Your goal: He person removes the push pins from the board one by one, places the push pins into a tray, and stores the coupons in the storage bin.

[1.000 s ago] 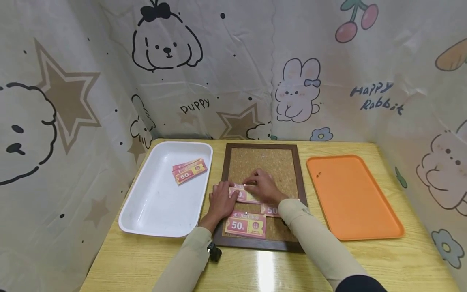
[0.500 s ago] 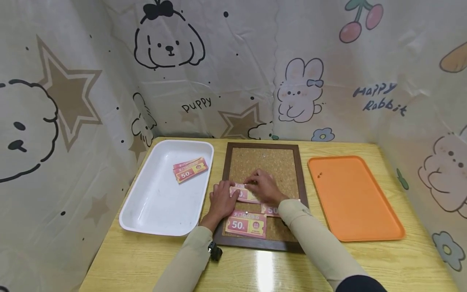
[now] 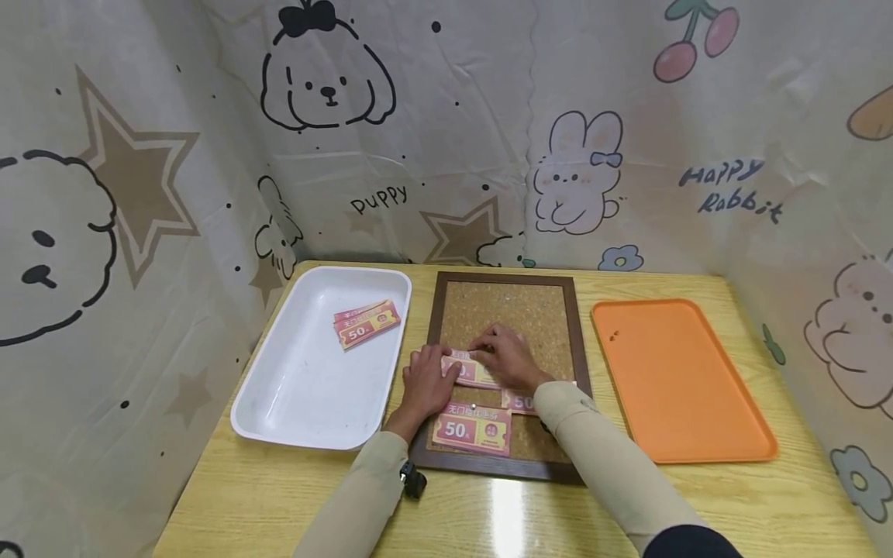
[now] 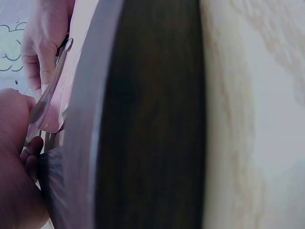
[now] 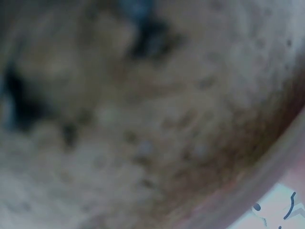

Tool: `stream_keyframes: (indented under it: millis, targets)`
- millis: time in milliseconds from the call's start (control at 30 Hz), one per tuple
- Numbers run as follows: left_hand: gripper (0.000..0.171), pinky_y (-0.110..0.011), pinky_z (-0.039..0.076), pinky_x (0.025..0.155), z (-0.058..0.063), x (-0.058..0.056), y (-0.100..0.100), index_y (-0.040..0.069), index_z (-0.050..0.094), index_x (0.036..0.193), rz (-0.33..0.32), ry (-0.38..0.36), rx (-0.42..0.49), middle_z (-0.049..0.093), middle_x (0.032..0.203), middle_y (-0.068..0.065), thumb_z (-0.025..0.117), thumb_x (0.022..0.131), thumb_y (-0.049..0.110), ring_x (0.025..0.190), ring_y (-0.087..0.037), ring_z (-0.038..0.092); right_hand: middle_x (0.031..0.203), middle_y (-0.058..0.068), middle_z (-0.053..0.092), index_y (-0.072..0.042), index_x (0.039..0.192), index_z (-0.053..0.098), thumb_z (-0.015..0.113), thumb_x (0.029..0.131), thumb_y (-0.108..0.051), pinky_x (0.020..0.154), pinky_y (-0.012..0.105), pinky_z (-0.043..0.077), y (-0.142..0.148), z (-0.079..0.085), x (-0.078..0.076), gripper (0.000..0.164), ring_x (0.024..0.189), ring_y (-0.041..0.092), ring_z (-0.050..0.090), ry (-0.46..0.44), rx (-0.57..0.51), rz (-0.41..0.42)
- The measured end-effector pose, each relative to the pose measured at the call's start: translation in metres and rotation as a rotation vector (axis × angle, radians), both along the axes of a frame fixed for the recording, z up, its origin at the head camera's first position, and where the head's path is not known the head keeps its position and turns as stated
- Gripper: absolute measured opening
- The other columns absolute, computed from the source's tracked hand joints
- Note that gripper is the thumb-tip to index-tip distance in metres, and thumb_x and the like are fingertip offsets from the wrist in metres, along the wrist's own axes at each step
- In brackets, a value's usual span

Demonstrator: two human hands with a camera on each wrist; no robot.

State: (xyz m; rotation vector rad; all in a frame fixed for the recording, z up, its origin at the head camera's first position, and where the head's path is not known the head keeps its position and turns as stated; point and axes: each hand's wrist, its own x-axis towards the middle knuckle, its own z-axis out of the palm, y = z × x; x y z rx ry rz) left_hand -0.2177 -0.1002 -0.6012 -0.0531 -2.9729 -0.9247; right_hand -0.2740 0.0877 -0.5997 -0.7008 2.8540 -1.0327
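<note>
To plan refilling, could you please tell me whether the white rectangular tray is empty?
Not empty: overlapping pink-and-yellow paper coupons lie inside the white tray, near its right wall.

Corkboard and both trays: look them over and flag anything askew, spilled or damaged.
Little stands out. The pink coupons in the white tray lie fanned and askew to its sides. Small dark specks mark the otherwise plain orange tray near its far left corner, too small to identify. The corkboard shows no visible damage.
</note>
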Motion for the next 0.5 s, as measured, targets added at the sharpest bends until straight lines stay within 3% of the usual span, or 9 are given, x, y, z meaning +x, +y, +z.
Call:
stream_keyframes:
  millis: [500]
  targets:
    - [0.034, -0.042, 0.035, 0.083, -0.0011, -0.0002, 0.0009, 0.019, 0.054, 0.119, -0.004, 0.005, -0.009, 0.055, 0.121, -0.006, 0.053, 0.095, 0.043, 0.107, -0.027, 0.044, 0.098, -0.007, 0.061, -0.024, 0.097, 0.072, 0.066, 0.091, -0.030, 0.090, 0.041, 0.033, 0.0005, -0.0044, -0.0015, 0.010, 0.098, 0.013, 0.055, 0.041, 0.025, 0.015]
